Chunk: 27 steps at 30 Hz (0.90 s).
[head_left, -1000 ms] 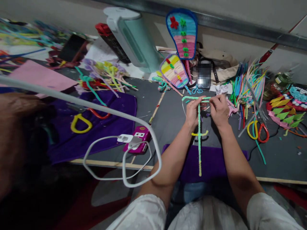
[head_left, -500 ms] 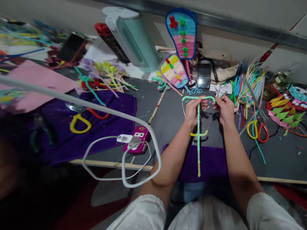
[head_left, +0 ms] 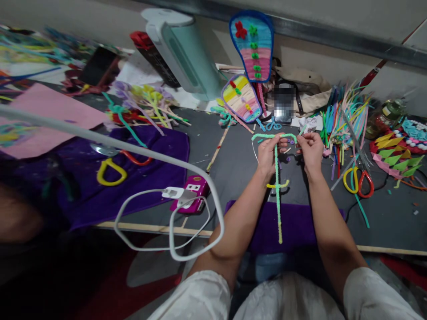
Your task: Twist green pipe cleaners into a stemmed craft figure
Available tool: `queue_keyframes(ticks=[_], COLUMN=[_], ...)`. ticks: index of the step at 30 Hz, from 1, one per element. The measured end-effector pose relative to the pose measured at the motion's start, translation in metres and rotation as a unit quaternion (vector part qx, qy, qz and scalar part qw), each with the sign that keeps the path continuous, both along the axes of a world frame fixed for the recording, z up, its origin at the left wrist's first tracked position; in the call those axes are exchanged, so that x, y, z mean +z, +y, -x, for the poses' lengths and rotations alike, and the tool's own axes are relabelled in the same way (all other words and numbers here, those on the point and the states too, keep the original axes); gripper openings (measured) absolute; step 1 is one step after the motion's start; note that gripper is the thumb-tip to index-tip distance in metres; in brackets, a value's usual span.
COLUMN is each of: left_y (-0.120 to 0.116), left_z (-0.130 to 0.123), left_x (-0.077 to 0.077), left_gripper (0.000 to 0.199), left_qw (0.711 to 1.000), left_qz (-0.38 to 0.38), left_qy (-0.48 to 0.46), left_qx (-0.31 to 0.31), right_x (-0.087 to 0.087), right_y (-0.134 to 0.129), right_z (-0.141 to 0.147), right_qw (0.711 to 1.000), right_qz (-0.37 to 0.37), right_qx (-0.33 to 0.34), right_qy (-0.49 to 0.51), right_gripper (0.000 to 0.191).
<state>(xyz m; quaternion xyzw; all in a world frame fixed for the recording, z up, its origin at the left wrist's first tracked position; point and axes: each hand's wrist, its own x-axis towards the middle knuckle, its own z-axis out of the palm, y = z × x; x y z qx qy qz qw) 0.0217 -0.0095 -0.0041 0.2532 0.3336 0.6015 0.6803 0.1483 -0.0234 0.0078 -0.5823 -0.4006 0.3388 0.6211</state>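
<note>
A long green stem of pipe cleaner (head_left: 277, 200) hangs down, yellowish at its lower end, with a short yellow piece (head_left: 284, 183) crossing it. Along its top runs a mint-green crosspiece (head_left: 263, 136) that bends down at the right. My left hand (head_left: 269, 153) pinches the stem where it meets the crosspiece. The fingers of my right hand (head_left: 311, 151) are closed on the crosspiece's right end. Small purple bits lie on the dark table (head_left: 233, 178) between and behind my hands. A purple cloth (head_left: 283, 224) lies at the front edge below the stem.
Scissors (head_left: 358, 182) and a pipe cleaner bundle (head_left: 347, 120) lie right. Behind stand a kettle (head_left: 187, 58) and two decorated fan shapes (head_left: 255, 49). A white cable (head_left: 143, 151) crosses the left, by a pink power strip (head_left: 191, 195). A person's blurred arm shows far left.
My right hand has shifted slightly left with the crosspiece's end. The stem's lower end has swung a little to the right and up. The person's arm at far left has moved further into view.
</note>
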Motion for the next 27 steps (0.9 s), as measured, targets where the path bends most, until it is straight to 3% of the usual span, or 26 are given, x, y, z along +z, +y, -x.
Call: queue_keyframes(ticks=[2, 4, 8, 15, 27], left_y=[0.001, 0.001, 0.000, -0.001, -0.001], left_z=[0.000, -0.001, -0.002, -0.002, -0.003], left_x=[-0.001, -0.002, -0.001, -0.001, -0.001], left_gripper=[0.025, 0.024, 0.021, 0.021, 0.023], left_qw=[1.000, 1.000, 0.999, 0.999, 0.999], left_qz=[-0.001, -0.002, 0.008, -0.007, -0.001], left_qy=[-0.004, -0.001, 0.016, 0.018, 0.025], left_qx=[0.016, 0.028, 0.037, 0.027, 0.031], right_x=[0.002, 0.005, 0.003, -0.007, 0.001], right_y=[-0.004, -0.008, -0.013, -0.009, -0.015], right_z=[0.001, 0.002, 0.006, 0.006, 0.007], right_qw=[0.986, 0.954, 0.898, 0.872, 0.856], right_qz=[-0.049, -0.084, -0.106, -0.085, -0.078], right_qx=[-0.039, -0.042, -0.014, -0.044, -0.030], right_qy=[-0.152, -0.284, -0.427, -0.481, -0.510], right_gripper=[0.021, 0.013, 0.016, 0.021, 0.025])
